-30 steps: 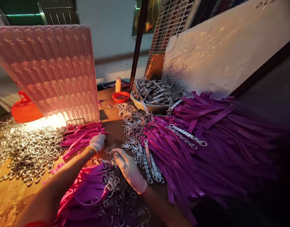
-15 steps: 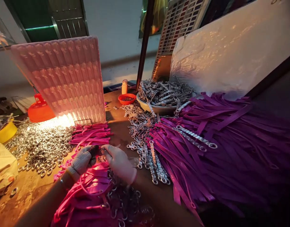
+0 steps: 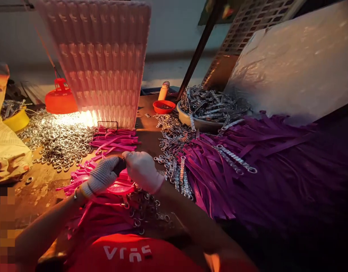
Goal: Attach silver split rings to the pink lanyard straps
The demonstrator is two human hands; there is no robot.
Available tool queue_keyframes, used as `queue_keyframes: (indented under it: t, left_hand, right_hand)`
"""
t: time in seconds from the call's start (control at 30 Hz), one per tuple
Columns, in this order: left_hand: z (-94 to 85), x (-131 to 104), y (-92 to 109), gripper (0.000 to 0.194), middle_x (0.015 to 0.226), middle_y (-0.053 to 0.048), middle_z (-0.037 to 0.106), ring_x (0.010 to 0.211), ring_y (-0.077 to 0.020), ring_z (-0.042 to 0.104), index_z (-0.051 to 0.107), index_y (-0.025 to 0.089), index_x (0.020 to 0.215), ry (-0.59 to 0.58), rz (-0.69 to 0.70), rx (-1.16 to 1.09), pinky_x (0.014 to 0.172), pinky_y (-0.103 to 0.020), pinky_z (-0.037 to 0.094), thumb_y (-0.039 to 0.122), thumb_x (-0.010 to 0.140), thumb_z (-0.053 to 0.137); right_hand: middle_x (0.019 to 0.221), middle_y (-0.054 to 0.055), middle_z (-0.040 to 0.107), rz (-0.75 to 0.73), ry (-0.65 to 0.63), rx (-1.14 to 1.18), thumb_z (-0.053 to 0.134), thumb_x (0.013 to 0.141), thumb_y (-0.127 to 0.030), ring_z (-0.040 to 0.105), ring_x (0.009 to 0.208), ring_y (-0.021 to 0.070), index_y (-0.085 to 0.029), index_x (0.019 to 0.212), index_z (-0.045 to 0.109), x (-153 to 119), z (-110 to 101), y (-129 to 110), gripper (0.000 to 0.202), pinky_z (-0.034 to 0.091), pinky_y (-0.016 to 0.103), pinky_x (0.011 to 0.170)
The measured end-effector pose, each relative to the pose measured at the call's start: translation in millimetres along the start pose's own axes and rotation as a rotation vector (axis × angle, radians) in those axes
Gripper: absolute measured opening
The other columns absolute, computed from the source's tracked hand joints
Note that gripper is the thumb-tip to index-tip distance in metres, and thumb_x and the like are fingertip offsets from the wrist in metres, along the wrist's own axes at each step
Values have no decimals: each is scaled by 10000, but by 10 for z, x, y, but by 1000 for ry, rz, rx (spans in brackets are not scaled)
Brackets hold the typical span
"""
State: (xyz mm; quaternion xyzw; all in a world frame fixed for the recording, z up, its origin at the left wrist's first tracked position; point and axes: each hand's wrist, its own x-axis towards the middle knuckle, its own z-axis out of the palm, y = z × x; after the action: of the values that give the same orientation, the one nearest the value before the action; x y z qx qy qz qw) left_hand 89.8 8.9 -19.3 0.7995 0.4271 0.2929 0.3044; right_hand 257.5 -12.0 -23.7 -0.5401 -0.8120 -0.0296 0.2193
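My left hand point(image 3: 101, 175), in a white glove with dark dots, is closed with its fingertips pinched together. Against it, my right hand point(image 3: 142, 170) in a plain white glove is curled shut, its thumb side touching the left fingers. Whatever sits between the fingertips is too small and dark to make out. Under both hands lie pink straps point(image 3: 86, 172), with a further bundle of pink straps point(image 3: 114, 140) just beyond. Below my right wrist, metal rings point(image 3: 140, 207) hang in a tangle over darker magenta straps point(image 3: 106, 217).
Loose metal rings point(image 3: 63, 145) heap up on the left under a red lamp point(image 3: 61, 100). A ridged plastic panel point(image 3: 106, 64) stands behind. To the right are silver braided strips point(image 3: 181, 173), a heaped basin point(image 3: 188, 118), a red bowl point(image 3: 164, 107) and piled purple straps point(image 3: 247, 170).
My view has tipped downward, bringing a red shirt front into sight at the bottom. Both hands stay together, and the right fingers look more tightly curled.
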Motion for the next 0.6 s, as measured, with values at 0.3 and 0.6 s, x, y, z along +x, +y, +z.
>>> queue_keyframes:
  t: [0.3, 0.6]
  left_hand:
    - [-118, -94, -98, 185, 501, 26, 473, 392, -80, 380, 629, 152, 770, -116, -291, -567, 395, -213, 262, 312, 834, 564]
    - [-6, -252, -110, 143, 490, 21, 509, 438, -91, 407, 602, 163, 636, -75, -241, -356, 437, -205, 277, 196, 753, 525]
  right_hand:
    - [1091, 75, 735, 42, -68, 249, 610, 925, -336, 682, 963, 217, -198, 1320, 546, 33, -211, -41, 423, 431, 275, 769]
    - [773, 167, 713, -85, -285, -136, 443, 987, -365, 694, 692, 266, -93, 1009, 607, -91, 37, -129, 318, 383, 307, 568]
